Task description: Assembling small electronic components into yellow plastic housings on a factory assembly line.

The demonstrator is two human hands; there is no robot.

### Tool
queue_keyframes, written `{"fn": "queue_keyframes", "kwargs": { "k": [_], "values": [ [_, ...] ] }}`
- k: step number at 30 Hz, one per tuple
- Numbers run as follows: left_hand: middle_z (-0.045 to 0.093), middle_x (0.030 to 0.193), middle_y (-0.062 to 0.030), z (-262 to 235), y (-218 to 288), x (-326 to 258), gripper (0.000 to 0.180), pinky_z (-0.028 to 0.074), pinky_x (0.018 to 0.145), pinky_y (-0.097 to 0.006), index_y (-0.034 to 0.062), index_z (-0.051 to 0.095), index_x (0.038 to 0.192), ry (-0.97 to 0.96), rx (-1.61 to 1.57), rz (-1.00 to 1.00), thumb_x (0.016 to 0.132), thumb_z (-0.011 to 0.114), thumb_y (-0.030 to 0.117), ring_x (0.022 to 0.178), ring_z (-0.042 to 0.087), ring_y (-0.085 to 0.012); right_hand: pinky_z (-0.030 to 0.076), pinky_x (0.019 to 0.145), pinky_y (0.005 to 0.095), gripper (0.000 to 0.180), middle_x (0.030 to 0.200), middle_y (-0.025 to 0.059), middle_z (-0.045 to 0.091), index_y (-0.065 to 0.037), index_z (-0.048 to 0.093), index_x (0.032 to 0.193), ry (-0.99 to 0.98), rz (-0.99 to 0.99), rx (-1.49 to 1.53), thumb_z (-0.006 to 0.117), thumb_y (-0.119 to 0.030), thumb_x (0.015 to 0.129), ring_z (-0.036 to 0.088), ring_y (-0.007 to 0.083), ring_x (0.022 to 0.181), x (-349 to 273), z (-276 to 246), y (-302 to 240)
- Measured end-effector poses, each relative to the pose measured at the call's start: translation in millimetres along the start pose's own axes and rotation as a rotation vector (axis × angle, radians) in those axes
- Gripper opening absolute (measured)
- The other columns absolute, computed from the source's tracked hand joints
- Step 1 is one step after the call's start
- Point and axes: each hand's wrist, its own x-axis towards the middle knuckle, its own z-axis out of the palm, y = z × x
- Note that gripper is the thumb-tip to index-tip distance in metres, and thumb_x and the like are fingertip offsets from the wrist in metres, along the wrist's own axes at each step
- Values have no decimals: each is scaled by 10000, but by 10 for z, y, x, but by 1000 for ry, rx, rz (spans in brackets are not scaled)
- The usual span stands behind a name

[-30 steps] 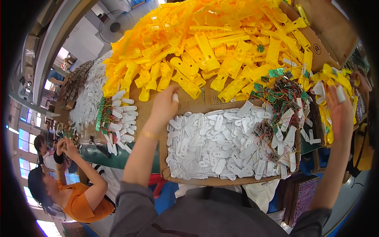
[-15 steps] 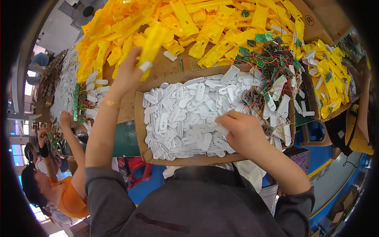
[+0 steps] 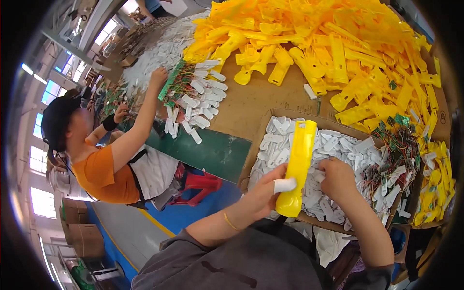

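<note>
My left hand (image 3: pixel 263 195), its thumb wrapped in white, grips a long yellow plastic shell (image 3: pixel 300 157) with a flared lower end. The shell stands nearly upright above a cardboard box (image 3: pixel 250 157) full of flat white plastic pieces (image 3: pixel 276 141). To the right of the shell, my right hand (image 3: pixel 338 180) is closed over the white pieces, fingertips bent down. What those fingers hold, if anything, is hidden. Green circuit boards with red wires (image 3: pixel 396 140) are heaped at the box's right end.
A large heap of yellow shells (image 3: pixel 309 34) covers the far side of the table. Another box of yellow parts (image 3: pixel 435 188) stands at the right. On the left a co-worker in an orange shirt (image 3: pixel 104 176) reaches toward wired boards (image 3: pixel 176 82) and white pieces.
My left hand has brought the yellow shell back from the heap to above the box. My right hand stays over the white pieces, now more curled. The view has swung left.
</note>
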Motion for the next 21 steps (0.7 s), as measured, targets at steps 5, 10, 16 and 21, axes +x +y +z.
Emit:
{"fn": "queue_keyframes", "kwargs": {
  "k": [5, 10, 16, 21],
  "values": [
    [520, 770, -5, -38, -166, 177, 357, 444, 591, -242, 62, 503, 1056, 149, -41, 34, 916, 475, 389, 658, 505, -98, 408, 477, 270, 56, 657, 52, 568, -35, 573, 753, 36, 96, 644, 623, -60, 748, 535, 163, 542, -294, -364, -124],
    [547, 792, -17, 297, -206, 220, 428, 444, 603, -230, 55, 507, 988, 102, 180, 2, 933, 385, 461, 676, 525, -86, 308, 427, 160, 113, 609, -22, 529, -46, 549, 816, -110, 270, 1578, 589, -139, 865, 434, 21, 487, -583, -382, -337],
    [558, 842, -15, 278, -401, 279, 395, 449, 618, -224, 62, 486, 1064, 3, 278, -17, 944, 383, 424, 702, 541, -83, 346, 446, 170, 104, 670, -5, 558, -33, 552, 833, 36, 225, 1555, 583, -125, 868, 465, 29, 531, -690, -311, -253],
    [561, 898, -21, 205, -429, 282, 360, 452, 644, -223, 50, 471, 1119, -17, 346, -45, 915, 482, 346, 740, 539, -79, 407, 503, 193, 93, 651, -2, 568, -14, 558, 818, 153, 126, 1293, 584, -94, 856, 511, 37, 575, -783, -247, -341]
  ]
}}
